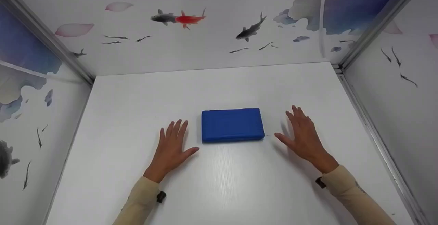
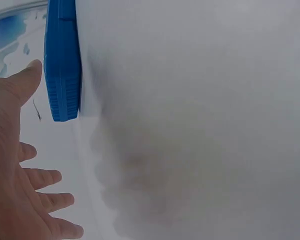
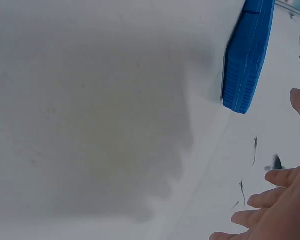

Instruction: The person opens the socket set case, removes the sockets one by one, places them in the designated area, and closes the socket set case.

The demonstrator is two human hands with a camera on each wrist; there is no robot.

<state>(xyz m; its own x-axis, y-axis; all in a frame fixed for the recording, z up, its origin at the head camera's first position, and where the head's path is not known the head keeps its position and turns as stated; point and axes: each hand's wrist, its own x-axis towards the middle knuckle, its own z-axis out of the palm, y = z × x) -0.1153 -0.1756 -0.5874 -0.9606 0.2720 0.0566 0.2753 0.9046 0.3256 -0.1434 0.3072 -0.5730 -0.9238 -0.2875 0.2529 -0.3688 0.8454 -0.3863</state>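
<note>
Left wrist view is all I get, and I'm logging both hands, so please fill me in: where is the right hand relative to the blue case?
Observer: The right hand is off the right end of the blue case, with a gap between them.
Operator: Are its fingers curled or extended?
Observer: Extended; the right wrist view shows the fingers spread apart.
Operator: Anything red that I'm missing?
Observer: Yes, the head view shows a red fish pictured on the back wall.
</note>
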